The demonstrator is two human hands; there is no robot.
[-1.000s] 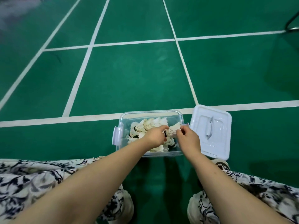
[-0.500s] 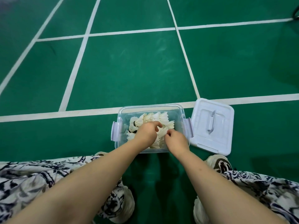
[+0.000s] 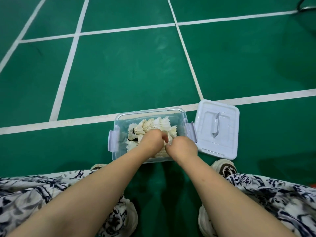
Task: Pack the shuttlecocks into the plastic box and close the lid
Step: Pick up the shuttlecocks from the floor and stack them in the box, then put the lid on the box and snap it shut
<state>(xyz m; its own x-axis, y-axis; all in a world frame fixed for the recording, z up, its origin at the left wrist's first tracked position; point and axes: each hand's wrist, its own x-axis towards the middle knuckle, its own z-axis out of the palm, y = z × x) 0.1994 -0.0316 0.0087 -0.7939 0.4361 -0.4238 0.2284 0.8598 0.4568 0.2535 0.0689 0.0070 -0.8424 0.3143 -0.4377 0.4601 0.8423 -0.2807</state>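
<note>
Right hand: had moved from the right rim down into the plastic box, just beside left hand. Shuttlecocks: lay piled in the box, under and beyond both hands. Both hands' fingers curled down into the feathers; whether they gripped anything could not be told. Lid: lay on the floor, right of the box.

Left hand and right hand curl close together.

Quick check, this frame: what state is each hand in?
Left hand: curled over the shuttlecocks, grip cannot be told.
Right hand: curled too, fingertips hidden, cannot be told.
</note>
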